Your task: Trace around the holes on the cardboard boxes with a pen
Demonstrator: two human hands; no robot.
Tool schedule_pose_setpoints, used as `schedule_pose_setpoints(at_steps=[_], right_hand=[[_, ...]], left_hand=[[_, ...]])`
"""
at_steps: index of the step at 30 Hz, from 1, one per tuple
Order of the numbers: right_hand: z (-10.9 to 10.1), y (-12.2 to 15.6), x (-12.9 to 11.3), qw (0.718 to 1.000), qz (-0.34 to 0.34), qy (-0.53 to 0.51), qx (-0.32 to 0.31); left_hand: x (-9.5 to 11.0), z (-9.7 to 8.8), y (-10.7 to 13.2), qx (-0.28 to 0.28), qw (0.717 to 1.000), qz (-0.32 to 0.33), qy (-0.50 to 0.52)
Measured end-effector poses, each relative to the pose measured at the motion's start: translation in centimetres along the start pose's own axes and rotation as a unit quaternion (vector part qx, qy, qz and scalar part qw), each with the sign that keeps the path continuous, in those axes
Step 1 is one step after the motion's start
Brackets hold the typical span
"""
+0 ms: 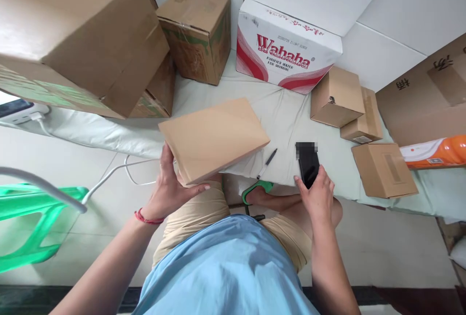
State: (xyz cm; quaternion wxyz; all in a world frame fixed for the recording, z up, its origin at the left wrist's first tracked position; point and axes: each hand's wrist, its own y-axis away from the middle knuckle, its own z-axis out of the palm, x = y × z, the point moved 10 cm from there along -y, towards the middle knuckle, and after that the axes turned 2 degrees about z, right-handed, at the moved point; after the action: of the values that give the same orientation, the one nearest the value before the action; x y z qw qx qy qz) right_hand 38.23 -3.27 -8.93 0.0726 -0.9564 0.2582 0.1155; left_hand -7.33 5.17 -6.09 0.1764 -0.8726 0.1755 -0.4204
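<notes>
A flat tan cardboard box [214, 138] lies over the front edge of the covered surface, slightly angled. My left hand [174, 186] grips its left end, with fingers along the side and the thumb stretched out below the front edge. Some of those fingers are hidden by the box. In my right hand [316, 189] is a black phone [308, 167], held by its lower end just over the surface's edge; its top is pixelated. Between the two lies a black-and-white pen [267, 163], touched by neither hand.
A white and red Wahaha carton [287, 48] stands against the wall. Brown boxes sit at the left [196, 28] and right [385, 169], beside an orange bottle [447, 152]. A green plastic stool [32, 227] and a white cable [105, 179] are at lower left.
</notes>
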Motion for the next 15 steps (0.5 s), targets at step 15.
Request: schedule_pose_setpoints(at_steps=[15], right_hand=[[-0.2, -1.4, 1.2, 0.995, 0.096, 0.033, -0.021]], left_hand=[[-3.7, 3.3, -3.9, -0.180, 0.938, -0.069, 0.287]])
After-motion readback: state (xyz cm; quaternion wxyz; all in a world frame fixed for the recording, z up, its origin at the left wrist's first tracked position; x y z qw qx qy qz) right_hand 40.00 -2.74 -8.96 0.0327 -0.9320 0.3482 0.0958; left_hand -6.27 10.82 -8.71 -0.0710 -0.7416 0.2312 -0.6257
